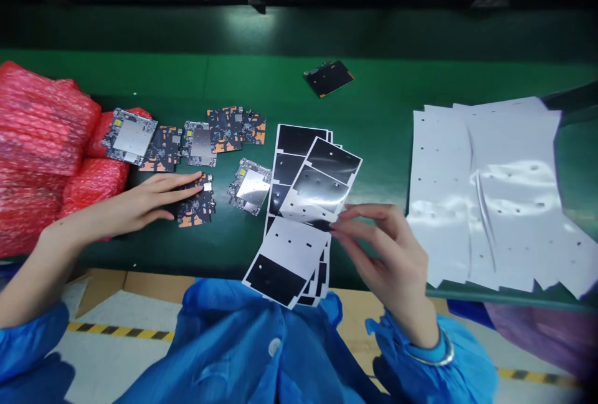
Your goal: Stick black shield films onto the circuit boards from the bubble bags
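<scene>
Leftmost on the counter [378,136], we see red bubble-wrapped bundles [40,127] reaching near its front edge. Just right of them our left hand [152,202], fingers slightly apart, rests on a circuit board [196,208], nearer that edge than the other boards [225,130]. Label sheets [299,205] overhang the front edge; above them our right hand [387,254] pinches a black film [320,225]. Rightmost, white sheets [509,155] reach the front edge.

The printed sheets [299,236] have glossy, film-like black patches. Left of them, circuit boards [225,130] carry smooth, silvery metal plates [253,187]; farther left, red plastic wrap [40,136] looks crinkled and shiny. Right of them, creased white sheets [514,198] gleam. Beneath them, the worktop [374,117] is smooth; nearest the wearer, the blue cloth jacket [252,354] looks matt.
</scene>
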### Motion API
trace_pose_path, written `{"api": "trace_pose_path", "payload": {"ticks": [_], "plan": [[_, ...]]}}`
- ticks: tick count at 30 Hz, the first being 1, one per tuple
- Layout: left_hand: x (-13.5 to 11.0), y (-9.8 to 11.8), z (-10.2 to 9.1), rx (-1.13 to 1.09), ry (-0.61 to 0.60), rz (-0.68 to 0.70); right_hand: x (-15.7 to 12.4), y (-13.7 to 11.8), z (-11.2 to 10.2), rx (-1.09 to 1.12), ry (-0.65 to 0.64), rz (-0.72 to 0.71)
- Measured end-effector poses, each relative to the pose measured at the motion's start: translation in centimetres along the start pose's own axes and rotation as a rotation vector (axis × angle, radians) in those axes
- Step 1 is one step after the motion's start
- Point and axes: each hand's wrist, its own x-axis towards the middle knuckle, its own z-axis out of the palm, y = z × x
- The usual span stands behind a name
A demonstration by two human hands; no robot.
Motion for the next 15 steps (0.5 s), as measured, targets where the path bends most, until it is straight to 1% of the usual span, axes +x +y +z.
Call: {"api": "trace_pose_path", "payload": {"ticks": [4,6,8,10,11,13,15], "plan": [[-0.6,-0.1,0.3,0.086,0.002,-0.044,0.1,0.4,-0.4,-0.164,0.002,-0.08],[-0.8,-0.2,0.5,0.13,0.022,-0.044,0.3,0.4,-0.6,-0.179,0.021,-0.073],[-0.8,-0.4,0.6,0.181,0.063,-0.042,0.4,0.3,-0.7,-0.165,0.042,-0.033],[-0.5,-0.7,0.5,0.209,0.071,-0.033,0.6,0.1,-0.9,-0.115,0.077,0.044],[-0.3,-0.8,0.4,0.202,0.049,-0.029,0.6,0.0,-0.9,-0.069,0.099,0.105],[0.1,-0.9,0.2,0.163,-0.014,-0.02,0.6,-0.3,-1.0,0.059,0.155,0.263],[0.3,-0.6,0.1,0.148,-0.04,-0.029,0.4,-0.5,-1.1,0.199,0.209,0.421]]}}
